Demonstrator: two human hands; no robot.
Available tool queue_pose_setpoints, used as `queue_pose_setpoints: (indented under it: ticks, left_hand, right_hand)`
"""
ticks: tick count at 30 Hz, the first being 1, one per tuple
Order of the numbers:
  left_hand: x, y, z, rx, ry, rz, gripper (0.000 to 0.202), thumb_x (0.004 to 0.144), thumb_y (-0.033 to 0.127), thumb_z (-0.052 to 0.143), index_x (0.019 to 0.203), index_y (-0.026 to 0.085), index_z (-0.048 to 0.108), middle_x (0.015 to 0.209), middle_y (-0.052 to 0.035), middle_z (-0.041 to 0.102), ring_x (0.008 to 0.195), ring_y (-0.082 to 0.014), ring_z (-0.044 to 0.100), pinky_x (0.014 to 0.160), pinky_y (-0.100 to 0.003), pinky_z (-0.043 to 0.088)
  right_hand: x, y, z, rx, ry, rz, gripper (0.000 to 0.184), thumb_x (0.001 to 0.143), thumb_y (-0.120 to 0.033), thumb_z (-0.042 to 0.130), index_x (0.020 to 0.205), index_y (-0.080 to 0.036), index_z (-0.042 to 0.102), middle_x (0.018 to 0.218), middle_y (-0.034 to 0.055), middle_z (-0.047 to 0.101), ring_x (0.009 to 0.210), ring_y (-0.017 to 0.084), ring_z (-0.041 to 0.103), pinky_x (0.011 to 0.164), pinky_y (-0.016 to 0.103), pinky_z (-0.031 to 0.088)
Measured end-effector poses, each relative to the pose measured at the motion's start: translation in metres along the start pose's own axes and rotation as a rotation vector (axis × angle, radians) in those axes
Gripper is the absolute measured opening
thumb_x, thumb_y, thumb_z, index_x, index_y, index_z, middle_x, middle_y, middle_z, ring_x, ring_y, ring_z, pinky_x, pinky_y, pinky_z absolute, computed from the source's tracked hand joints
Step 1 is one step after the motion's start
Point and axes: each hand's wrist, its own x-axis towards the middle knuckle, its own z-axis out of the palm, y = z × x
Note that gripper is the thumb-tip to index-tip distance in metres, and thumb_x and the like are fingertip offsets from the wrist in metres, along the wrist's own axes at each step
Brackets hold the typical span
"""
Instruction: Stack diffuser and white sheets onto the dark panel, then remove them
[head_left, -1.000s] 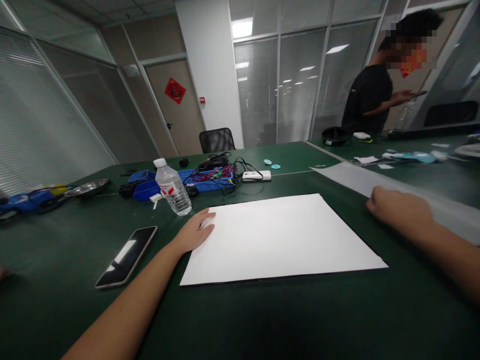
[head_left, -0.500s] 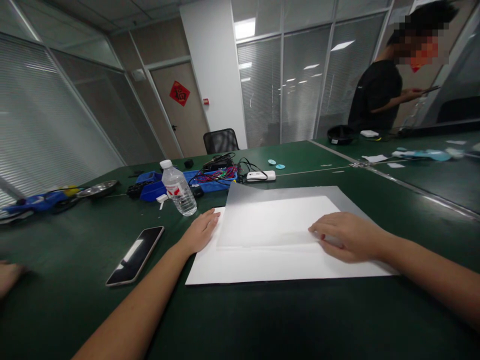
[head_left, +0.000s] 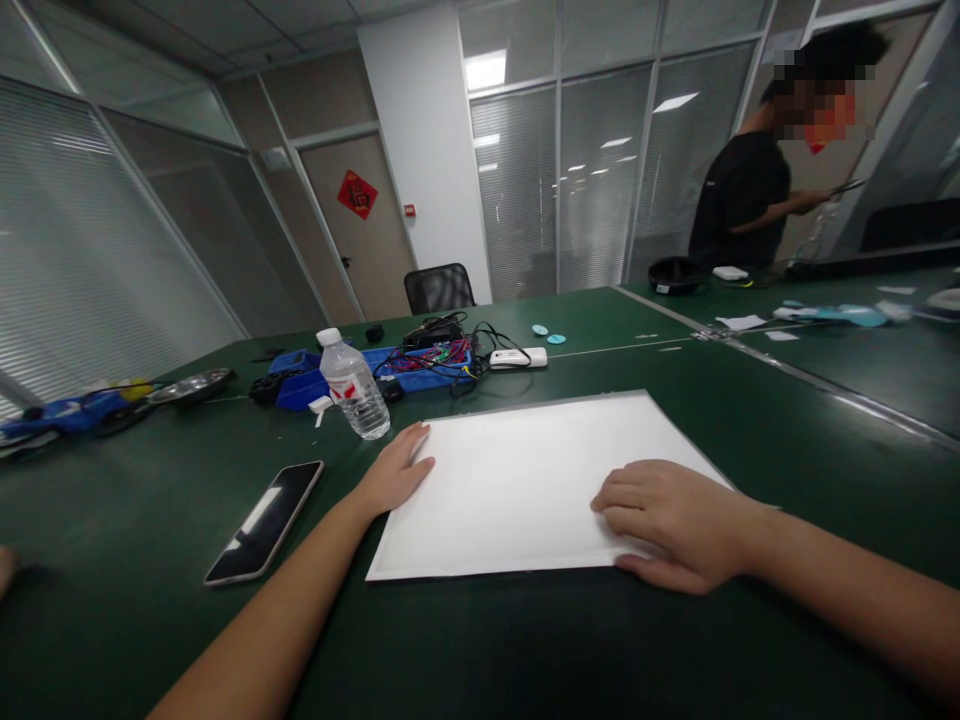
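Observation:
A large white sheet lies flat on the green table in front of me, with a thin grey margin along its far and right edges. At the sheet's left edge rests my left hand, open, its fingers stretched and the thumb lying on top. My right hand is spread palm down over the right front part. Its fingers touch the white surface, while the thumb reaches the near edge. Whether the sheet is one layer or several, I cannot tell.
A phone lies left of my left forearm. Just beyond my left hand stands a water bottle. Blue trays with wires and a white device lie farther back. A person stands at the far right.
The upper sheet, raised and greyish at its far side before, now lies flat over the white one. My right hand has come down and nearer to me; my left hand has stayed at the edge.

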Motion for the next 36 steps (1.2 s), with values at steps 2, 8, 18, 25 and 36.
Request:
queue_pose_setpoints:
  ticks: [2,8,18,25,36]
  left_hand:
    - [-0.001,-0.001,-0.001,-0.021,-0.009,0.003,0.071,0.093,0.055,0.056,0.149,0.011,0.056,0.162,-0.0217,0.048,0.151,-0.0354,0.045,0.127,-0.056,0.031]
    - [-0.005,0.001,-0.004,-0.062,-0.009,0.008,0.065,0.094,0.05,0.057,0.149,0.015,0.057,0.163,-0.0197,0.047,0.152,-0.0343,0.044,0.128,-0.055,0.029]
    - [-0.008,0.02,-0.001,-0.063,-0.053,0.032,0.068,0.101,0.062,0.045,0.151,0.017,0.057,0.167,-0.0177,0.042,0.157,-0.0358,0.034,0.129,-0.059,0.023]
    - [-0.008,0.043,-0.002,-0.146,-0.05,0.012,0.064,0.101,0.063,0.045,0.151,0.024,0.058,0.17,-0.0114,0.039,0.159,-0.0333,0.031,0.13,-0.058,0.019]
    - [-0.007,0.061,-0.011,-0.202,-0.115,0.138,0.062,0.098,0.062,0.056,0.149,0.026,0.06,0.17,-0.0108,0.038,0.156,-0.0338,0.037,0.128,-0.054,0.029]
  right_hand:
    - [0.0,0.001,0.0,0.02,-0.008,-0.011,0.028,0.097,-0.043,0.058,0.101,-0.017,0.068,0.1,0.0117,0.069,0.093,0.022,0.062,0.083,0.036,0.049]
    - [-0.002,0.004,0.004,0.067,-0.023,0.022,0.028,0.099,-0.042,0.059,0.109,-0.017,0.068,0.107,0.0119,0.069,0.1,0.023,0.062,0.087,0.038,0.048]
    - [0.004,-0.005,-0.003,0.125,-0.132,0.118,0.043,0.096,-0.037,0.06,0.136,-0.021,0.06,0.133,0.0133,0.062,0.114,0.029,0.059,0.095,0.047,0.046]
    - [0.004,-0.005,0.002,0.021,-0.119,0.077,0.055,0.1,-0.045,0.055,0.149,-0.021,0.052,0.142,0.0164,0.058,0.117,0.031,0.059,0.096,0.048,0.045]
    - [0.003,-0.003,0.006,0.086,-0.099,0.028,0.062,0.092,-0.042,0.062,0.15,-0.02,0.054,0.143,0.017,0.059,0.121,0.031,0.058,0.097,0.048,0.046]
